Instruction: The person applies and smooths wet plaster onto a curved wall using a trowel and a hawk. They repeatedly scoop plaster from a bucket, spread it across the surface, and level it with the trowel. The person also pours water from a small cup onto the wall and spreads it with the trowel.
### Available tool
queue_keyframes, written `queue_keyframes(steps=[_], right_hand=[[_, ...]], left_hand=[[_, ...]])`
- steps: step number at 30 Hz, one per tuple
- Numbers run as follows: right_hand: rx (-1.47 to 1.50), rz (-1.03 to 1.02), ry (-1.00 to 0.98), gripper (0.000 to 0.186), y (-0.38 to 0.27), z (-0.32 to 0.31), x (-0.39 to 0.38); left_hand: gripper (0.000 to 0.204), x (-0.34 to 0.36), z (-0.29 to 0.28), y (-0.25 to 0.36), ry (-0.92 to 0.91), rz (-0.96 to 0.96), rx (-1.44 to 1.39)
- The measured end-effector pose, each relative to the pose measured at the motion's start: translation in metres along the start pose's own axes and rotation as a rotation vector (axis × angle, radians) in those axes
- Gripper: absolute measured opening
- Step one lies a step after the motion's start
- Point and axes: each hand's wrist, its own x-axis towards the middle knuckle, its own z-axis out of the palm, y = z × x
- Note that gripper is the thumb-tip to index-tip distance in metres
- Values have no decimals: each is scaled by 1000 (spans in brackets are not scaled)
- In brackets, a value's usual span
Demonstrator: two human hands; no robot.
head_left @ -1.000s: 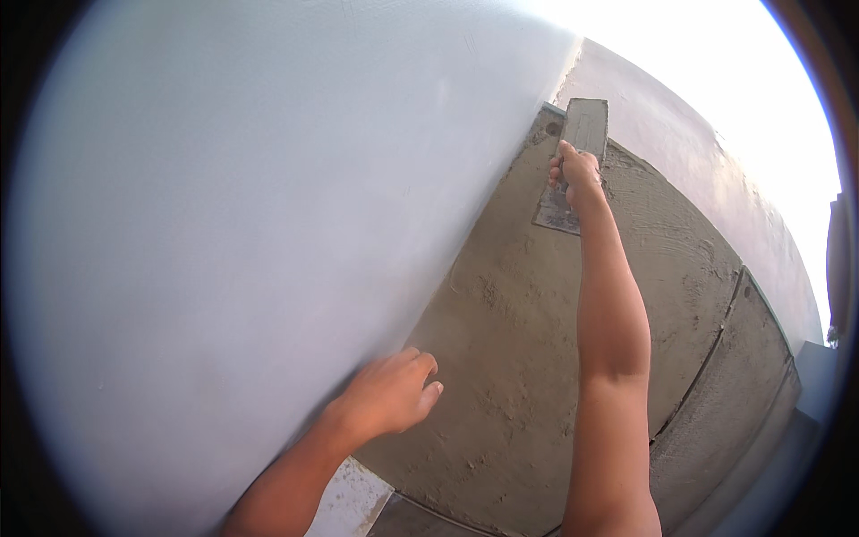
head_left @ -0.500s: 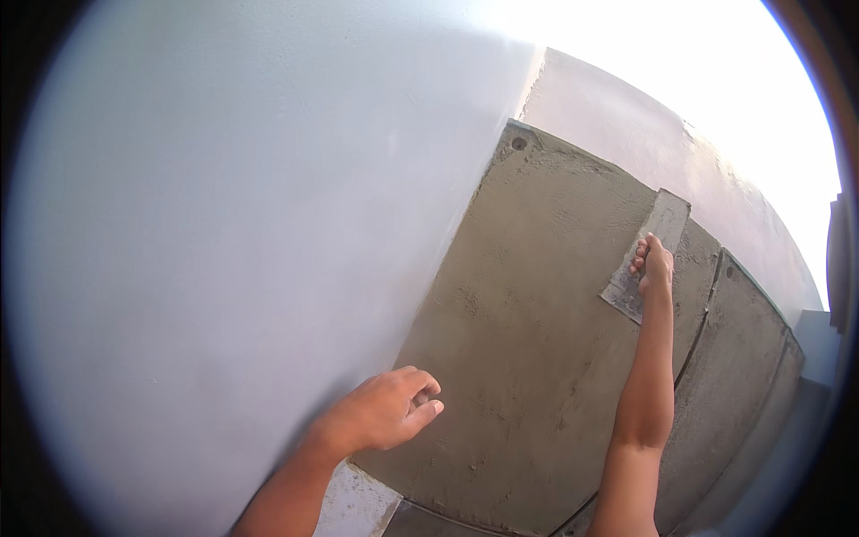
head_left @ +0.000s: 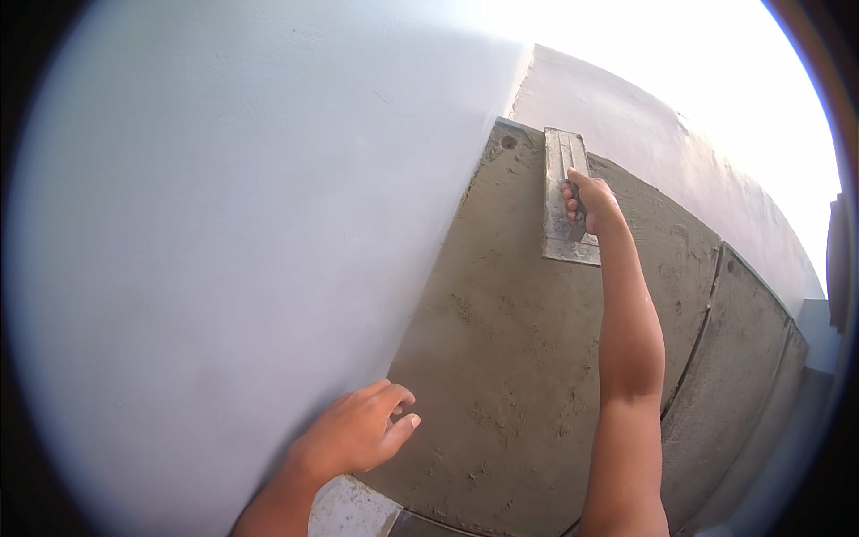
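Right hand (head_left: pixel 591 204) gripped the trowel (head_left: pixel 564 159) | left hand (head_left: pixel 358 431) was loosely curled, empty, its contact with the pale wall (head_left: pixel 224 233) unclear | trowel lay over the upper cement (head_left: pixel 501 358) | step looked like smoothing | next stroke probably called for even pressure

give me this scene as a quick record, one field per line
right hand: gripping the trowel
left hand: holding nothing, loosely curled, by the pale wall; contact unclear
trowel: flat, rectangular, over the upper part of the grey-brown surface
surface detail: round hole near its top corner, left of the trowel
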Motion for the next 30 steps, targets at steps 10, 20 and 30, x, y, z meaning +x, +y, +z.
queue_keyframes(steps=[10, 20, 30], right_hand=[[80, -109, -12, 21, -25, -14, 86], [231, -279, 200, 25, -28, -14, 144], [329, -401, 243, 30, -29, -37, 161]], left_hand=[[31, 0, 72, -15, 121, 9, 74], [28, 21, 103, -48, 184, 114, 33], [29, 16, 80, -40, 140, 126, -36]])
